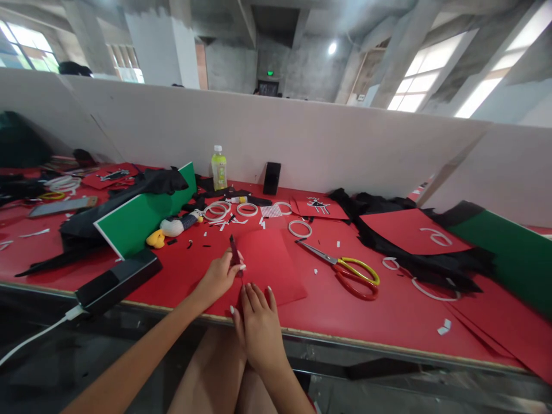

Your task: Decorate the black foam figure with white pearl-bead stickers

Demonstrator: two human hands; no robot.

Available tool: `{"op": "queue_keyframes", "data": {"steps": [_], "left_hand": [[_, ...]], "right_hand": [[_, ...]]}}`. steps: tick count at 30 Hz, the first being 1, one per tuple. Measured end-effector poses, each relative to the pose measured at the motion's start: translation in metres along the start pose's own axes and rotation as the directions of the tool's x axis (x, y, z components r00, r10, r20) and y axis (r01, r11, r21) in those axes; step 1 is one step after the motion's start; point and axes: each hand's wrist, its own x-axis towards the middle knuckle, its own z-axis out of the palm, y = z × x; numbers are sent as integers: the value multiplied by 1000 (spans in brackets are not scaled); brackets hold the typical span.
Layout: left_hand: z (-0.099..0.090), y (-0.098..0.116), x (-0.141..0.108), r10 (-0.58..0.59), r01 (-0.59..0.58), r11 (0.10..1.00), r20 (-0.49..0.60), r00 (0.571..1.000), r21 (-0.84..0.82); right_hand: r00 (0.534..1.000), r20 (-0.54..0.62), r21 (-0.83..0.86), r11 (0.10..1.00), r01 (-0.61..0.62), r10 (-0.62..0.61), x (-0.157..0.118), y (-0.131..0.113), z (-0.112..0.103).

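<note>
Held a slim, dark, knife-like tool (234, 250) in the left hand (221, 276), with fingers curled closed about its lower part and thumb pressed in. Could not make out the lower tip. Laid the right hand (260, 319) palm down, fingers stretched out and slightly parted, thumb well apart, gripping nothing, fingertips on the near edge of a plain red rectangular paper sheet (273, 259). Had that sheet flat on the glossy red tabletop (319, 310), close to the front edge and directly before the body. Had long-bladed metal scissors (338, 262) with yellow and red handles lying to its right, a round white ring (288, 229) near its far right corner, and a black oblong box (118, 279) with a white cable (38, 339) farther left.
</note>
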Motion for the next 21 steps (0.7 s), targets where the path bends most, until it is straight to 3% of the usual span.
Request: {"op": "queue_keyframes", "data": {"steps": [9, 21], "left_hand": [[-1, -9, 34, -33, 33, 998, -6, 999, 48], [-4, -18, 59, 4, 2, 989, -41, 999, 148]], "right_hand": [[1000, -7, 47, 998, 28, -28, 0, 7, -1], [1000, -9, 45, 999, 25, -24, 0, 6, 0]]}}
